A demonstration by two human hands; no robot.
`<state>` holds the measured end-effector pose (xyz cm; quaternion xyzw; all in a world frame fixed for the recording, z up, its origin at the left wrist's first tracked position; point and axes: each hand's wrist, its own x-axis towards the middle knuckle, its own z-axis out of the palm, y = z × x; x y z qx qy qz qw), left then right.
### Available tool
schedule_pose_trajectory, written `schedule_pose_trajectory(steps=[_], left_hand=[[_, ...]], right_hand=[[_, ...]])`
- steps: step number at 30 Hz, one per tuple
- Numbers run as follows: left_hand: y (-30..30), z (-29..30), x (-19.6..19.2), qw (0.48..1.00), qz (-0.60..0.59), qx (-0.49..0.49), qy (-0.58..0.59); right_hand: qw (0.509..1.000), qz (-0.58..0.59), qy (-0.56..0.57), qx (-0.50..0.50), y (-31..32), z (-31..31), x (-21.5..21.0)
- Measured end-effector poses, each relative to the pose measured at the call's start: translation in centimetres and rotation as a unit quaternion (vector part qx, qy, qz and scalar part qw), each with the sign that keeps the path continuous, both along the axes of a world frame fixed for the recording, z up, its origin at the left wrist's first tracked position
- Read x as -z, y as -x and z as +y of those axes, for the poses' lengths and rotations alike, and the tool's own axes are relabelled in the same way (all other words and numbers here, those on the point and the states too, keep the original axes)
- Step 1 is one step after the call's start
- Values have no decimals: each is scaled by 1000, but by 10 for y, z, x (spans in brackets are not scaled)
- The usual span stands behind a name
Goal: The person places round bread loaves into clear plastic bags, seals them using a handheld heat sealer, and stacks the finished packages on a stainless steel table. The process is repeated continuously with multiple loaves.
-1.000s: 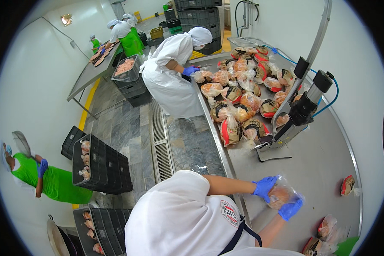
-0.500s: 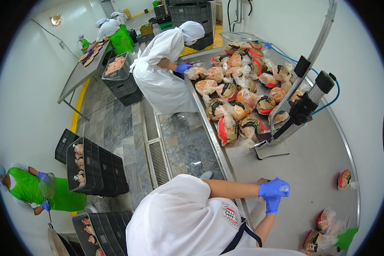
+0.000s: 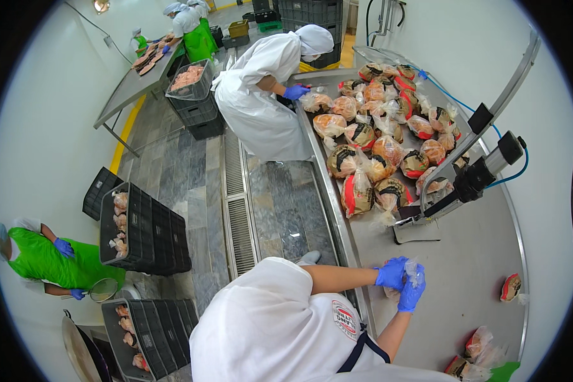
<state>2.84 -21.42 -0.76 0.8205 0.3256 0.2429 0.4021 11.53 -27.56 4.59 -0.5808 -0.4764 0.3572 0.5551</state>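
Left hand and right hand are both gripping a clear plastic bag, bunching its top; its body is mostly hiding behind the gloves, over the near part of the metal table. Black-and-silver machine is standing beyond; packed poultry is lying heaped past it. Co-worker's gloved hand is reaching the heap's edge.

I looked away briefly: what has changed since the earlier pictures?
The right hand, a second ago across the bag from the left hand, has moved in to meet it at the gathered plastic; the bag is still held. The green-aproned worker has lowered a strainer from head level. The pile and machine stayed put.
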Motion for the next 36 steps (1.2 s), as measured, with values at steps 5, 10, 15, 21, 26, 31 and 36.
schedule_pose_trajectory(steps=[5,10,15,21,26,31,36], left_hand=[[-33,16,60,988,-108,-47,96],[-11,18,-3,940,-186,-19,284],[1,-4,-54,940,-271,47,200],[38,9,-20,979,-166,-82,-83],[19,2,-7,993,-83,-27,-84],[-17,2,50,978,-134,-131,-96],[-18,-1,87,995,-49,-29,-87]], right_hand=[[977,-204,-42,-52,-19,0,23],[939,-340,-38,35,-21,-16,46],[973,226,-9,47,-37,7,119],[997,-71,10,13,-43,15,84],[935,-343,-85,-34,9,28,18],[924,-375,-14,-74,4,30,34],[941,-337,-28,-1,9,3,75]])
